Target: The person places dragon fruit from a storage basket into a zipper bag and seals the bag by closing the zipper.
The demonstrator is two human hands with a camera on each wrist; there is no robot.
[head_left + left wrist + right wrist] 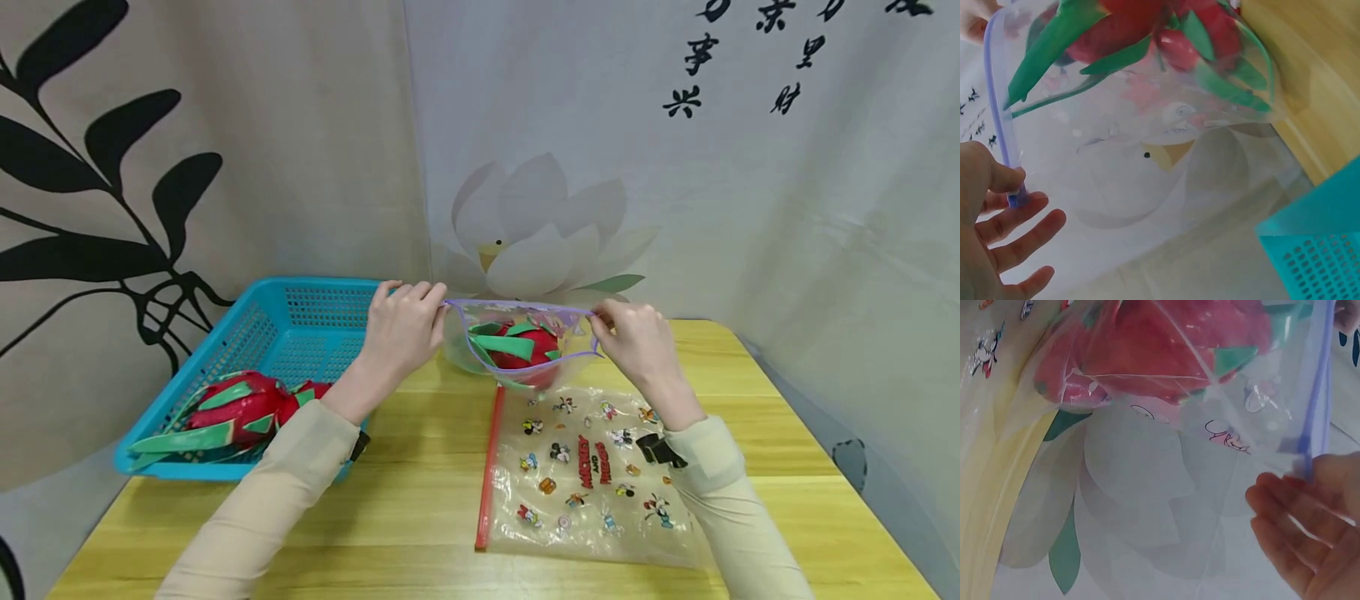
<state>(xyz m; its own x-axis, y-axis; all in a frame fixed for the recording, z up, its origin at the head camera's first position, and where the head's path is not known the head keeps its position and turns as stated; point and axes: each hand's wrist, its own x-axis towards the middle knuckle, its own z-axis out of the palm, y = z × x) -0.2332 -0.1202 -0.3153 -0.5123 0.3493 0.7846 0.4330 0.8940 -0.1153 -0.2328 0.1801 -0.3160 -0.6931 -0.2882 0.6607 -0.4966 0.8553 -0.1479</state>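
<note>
Between my hands hangs a clear zip bag (577,343) with a purple zip edge, its mouth spread apart. Inside it lie red dragon fruits (517,343) with green scales; how many is hard to tell. My left hand (405,325) pinches the left end of the zip edge between thumb and index finger, the other fingers spread in the left wrist view. At the opposite end, my right hand (637,337) pinches the zip edge, as the right wrist view also shows. The bag's bottom is partly hidden behind its front wall.
A blue perforated basket (273,312) stands on the left of the wooden table (420,500), with more dragon fruits (240,408) inside. Flat in front of the held bag lies a second clear bag (585,508) with cartoon prints and a red zip edge. A printed curtain (315,150) hangs behind.
</note>
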